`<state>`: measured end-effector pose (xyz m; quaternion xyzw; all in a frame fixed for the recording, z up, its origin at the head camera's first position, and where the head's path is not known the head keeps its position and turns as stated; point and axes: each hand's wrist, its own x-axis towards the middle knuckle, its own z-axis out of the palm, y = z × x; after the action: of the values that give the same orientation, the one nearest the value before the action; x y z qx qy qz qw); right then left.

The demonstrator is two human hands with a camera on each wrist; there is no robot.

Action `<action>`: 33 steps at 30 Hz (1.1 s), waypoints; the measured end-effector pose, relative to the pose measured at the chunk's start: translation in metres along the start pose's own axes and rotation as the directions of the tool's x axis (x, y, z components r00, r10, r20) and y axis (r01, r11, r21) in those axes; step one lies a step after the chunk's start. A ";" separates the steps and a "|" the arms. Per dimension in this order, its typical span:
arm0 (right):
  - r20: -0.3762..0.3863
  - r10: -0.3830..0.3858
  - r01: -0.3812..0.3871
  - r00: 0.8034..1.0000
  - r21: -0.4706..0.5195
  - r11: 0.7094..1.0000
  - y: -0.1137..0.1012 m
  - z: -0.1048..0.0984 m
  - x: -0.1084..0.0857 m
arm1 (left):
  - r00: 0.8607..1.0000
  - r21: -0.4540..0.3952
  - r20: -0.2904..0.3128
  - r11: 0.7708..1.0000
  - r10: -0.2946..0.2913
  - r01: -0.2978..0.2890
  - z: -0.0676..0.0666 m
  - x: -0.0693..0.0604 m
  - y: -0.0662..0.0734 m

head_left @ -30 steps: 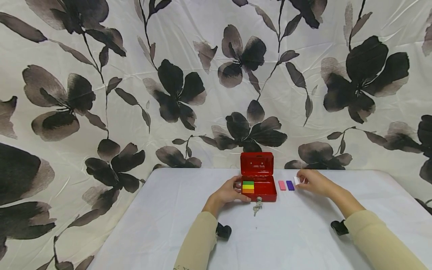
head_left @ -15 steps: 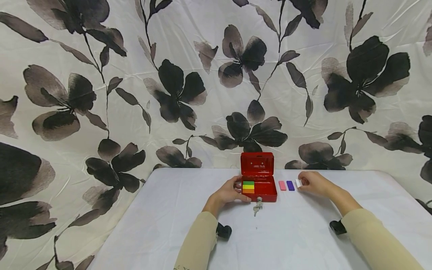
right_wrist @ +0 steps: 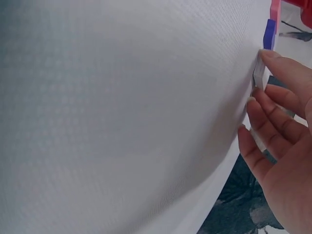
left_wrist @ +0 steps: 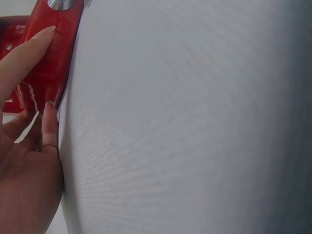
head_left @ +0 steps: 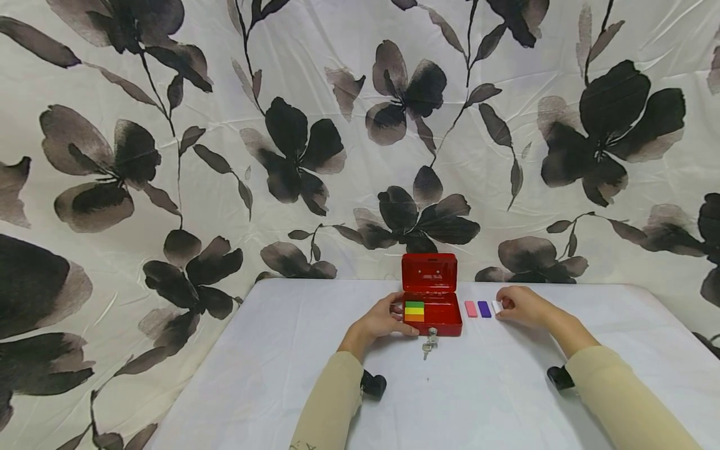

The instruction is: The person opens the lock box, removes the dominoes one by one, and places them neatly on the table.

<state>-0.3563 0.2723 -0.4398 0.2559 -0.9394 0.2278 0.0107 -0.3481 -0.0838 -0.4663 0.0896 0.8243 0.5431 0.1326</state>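
A red metal cash box (head_left: 447, 329) stands with its lid raised at the back of the table. Inside, at its left, lie a green block (head_left: 414, 304), a yellow block (head_left: 414, 310) and an orange block (head_left: 414, 317) in a row. My left hand (head_left: 377, 322) holds the box's front left corner, thumb along the front wall and fingers at the side. Right of the box, a pink block (head_left: 470, 309) and a purple block (head_left: 484, 309) lie side by side. Beside them my right hand (head_left: 527, 307) pinches a white block (right_wrist: 259, 70) between thumb and fingers, low at the tabletop.
Keys (head_left: 429, 347) hang from the lock on the box's front. A white cloth (head_left: 450, 400) covers the table. Behind it hangs a flower-patterned curtain (head_left: 360, 37), close to the raised lid.
With the white block in its fingers, my right hand has shifted slightly to the right, away from the purple block. The left hand stays on the cash box.
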 end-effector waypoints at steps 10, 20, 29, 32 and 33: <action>0.026 0.030 -0.030 0.999 0.006 1.000 -0.002 -0.003 -0.001 | 1.000 0.004 0.001 1.000 -0.008 0.008 0.000 0.000 0.001; 0.039 0.055 -0.056 0.998 0.008 0.998 -0.006 -0.004 -0.003 | 1.000 -0.003 -0.017 1.000 -0.014 0.014 0.002 -0.004 0.002; 0.047 0.062 -0.062 0.997 -0.005 0.998 -0.004 -0.008 -0.011 | 1.000 -0.010 -0.023 1.000 -0.021 0.021 0.003 -0.005 0.003; 0.030 0.037 -0.037 0.999 -0.001 0.999 -0.005 -0.011 -0.015 | 0.999 -0.005 -0.023 1.000 -0.022 0.022 0.002 -0.004 0.002; 0.024 0.025 -0.025 0.999 -0.003 1.000 -0.005 -0.011 -0.016 | 0.999 -0.003 -0.023 1.000 -0.024 0.024 0.002 -0.004 0.002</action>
<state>-0.3408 0.2813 -0.4297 0.2468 -0.9429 0.2238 -0.0031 -0.3433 -0.0820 -0.4646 0.0732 0.8260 0.5437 0.1297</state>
